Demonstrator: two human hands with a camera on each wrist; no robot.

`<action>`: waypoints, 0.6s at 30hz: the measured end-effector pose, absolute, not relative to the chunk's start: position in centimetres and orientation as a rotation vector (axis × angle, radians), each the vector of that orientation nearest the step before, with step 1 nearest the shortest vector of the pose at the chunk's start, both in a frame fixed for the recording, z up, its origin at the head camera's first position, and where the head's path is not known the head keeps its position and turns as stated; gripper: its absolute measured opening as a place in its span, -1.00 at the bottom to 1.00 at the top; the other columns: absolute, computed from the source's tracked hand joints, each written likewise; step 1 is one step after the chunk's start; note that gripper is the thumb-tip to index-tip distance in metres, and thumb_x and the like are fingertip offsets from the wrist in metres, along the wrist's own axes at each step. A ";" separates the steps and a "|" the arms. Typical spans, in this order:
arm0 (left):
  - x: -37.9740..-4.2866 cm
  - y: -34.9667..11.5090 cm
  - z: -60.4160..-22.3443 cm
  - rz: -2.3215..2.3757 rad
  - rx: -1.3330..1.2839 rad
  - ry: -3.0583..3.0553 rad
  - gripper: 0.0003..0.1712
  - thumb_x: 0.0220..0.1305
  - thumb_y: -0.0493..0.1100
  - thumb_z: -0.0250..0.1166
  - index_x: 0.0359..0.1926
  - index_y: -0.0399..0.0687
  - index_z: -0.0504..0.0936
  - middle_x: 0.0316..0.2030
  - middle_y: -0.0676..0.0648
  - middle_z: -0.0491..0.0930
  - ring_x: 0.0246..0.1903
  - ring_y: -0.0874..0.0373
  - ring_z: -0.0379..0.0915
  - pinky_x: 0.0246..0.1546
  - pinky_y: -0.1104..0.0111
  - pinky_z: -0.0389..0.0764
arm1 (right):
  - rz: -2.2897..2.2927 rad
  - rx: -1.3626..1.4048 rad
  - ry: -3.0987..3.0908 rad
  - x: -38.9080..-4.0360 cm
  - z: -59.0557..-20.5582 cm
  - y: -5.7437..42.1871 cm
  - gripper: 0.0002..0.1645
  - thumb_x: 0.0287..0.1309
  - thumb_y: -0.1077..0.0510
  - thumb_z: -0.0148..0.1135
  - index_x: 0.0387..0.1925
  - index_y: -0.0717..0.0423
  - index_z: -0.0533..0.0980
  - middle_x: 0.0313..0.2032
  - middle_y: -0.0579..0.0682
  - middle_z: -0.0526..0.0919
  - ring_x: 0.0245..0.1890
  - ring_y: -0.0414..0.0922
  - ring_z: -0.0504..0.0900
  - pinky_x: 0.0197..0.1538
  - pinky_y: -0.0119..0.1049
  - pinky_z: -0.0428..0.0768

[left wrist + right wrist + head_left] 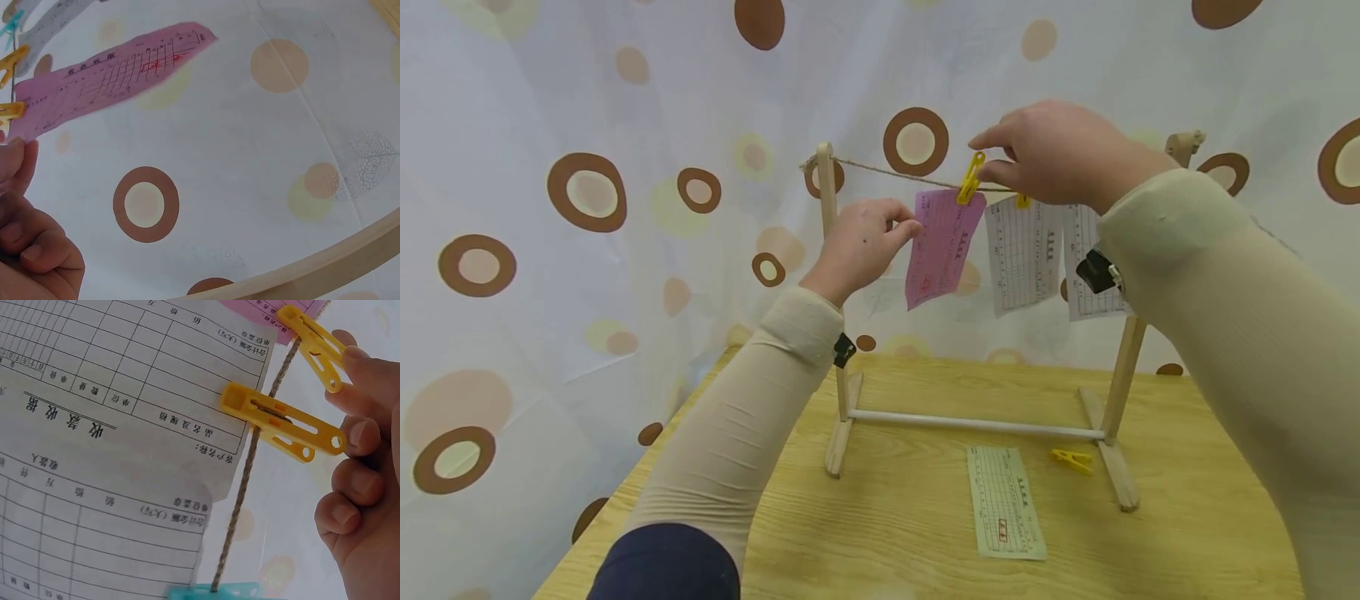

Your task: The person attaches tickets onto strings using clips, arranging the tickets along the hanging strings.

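Observation:
A pink receipt slip [942, 250] hangs from a twine line [895, 173] under a yellow clothespin [969, 183]. My left hand [867, 243] pinches the slip's upper left corner between thumb and finger, as the left wrist view shows. Above the line, my right hand [1063, 154] holds the clothespin's handles [325, 359] between thumb and fingers. The peg's legs stand apart at the handle end, and its nose sits over the slip's top edge. Beside it hangs a white receipt slip [1024, 258] under another yellow clothespin [281, 419].
A second white slip [1093, 267] hangs further right, near a teal clothespin [219, 591]. The line runs between wooden posts [827, 187] joined below by a white bar [977, 423]. On the wooden table [887, 517] lie a green slip [1006, 504] and a loose yellow clothespin [1072, 460].

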State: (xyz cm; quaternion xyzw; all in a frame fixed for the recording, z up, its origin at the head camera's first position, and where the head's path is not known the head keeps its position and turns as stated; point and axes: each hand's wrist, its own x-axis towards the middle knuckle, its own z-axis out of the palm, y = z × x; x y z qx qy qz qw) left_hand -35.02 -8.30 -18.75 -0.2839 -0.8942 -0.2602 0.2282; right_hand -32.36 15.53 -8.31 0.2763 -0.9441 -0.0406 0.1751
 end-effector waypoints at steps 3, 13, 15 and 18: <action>-34.9 -8.4 -18.8 -0.726 -0.777 -2.455 -0.71 0.53 0.04 0.16 -0.07 0.00 0.71 -0.17 0.03 0.68 -0.29 0.14 0.46 -0.22 0.27 0.48 | -0.095 0.756 -2.659 -32.1 -8.5 15.8 -0.35 0.49 -0.06 0.11 0.46 0.12 0.33 0.03 0.26 0.59 -0.29 0.07 0.50 -0.14 0.01 0.49; -34.7 -8.7 -18.8 -0.715 -0.768 -2.466 -0.71 0.52 0.06 0.17 -0.05 0.02 0.70 -0.14 0.03 0.66 -0.23 0.13 0.47 -0.17 0.26 0.48 | -0.009 0.778 -2.570 -30.9 -9.5 16.8 -0.37 0.43 -0.04 0.21 0.41 0.12 0.41 -0.34 0.10 0.48 -0.34 0.02 0.39 -0.23 -0.08 0.33; -34.7 -8.8 -18.9 -0.715 -0.766 -2.469 -0.71 0.52 0.06 0.17 -0.04 0.02 0.70 -0.14 0.03 0.66 -0.24 0.13 0.46 -0.18 0.26 0.47 | -0.008 0.792 -2.554 -30.7 -9.7 17.1 -0.39 0.42 -0.02 0.23 0.39 0.12 0.43 -0.35 0.09 0.48 -0.35 0.02 0.39 -0.25 -0.08 0.34; -34.6 -8.9 -19.0 -0.722 -0.759 -2.464 -0.73 0.51 0.05 0.18 -0.04 0.02 0.69 -0.15 0.02 0.64 -0.26 0.13 0.43 -0.21 0.27 0.45 | 0.003 0.802 -2.545 -30.5 -10.1 17.4 -0.40 0.42 -0.02 0.22 0.38 0.11 0.44 -0.34 0.09 0.50 -0.34 0.02 0.40 -0.25 -0.09 0.35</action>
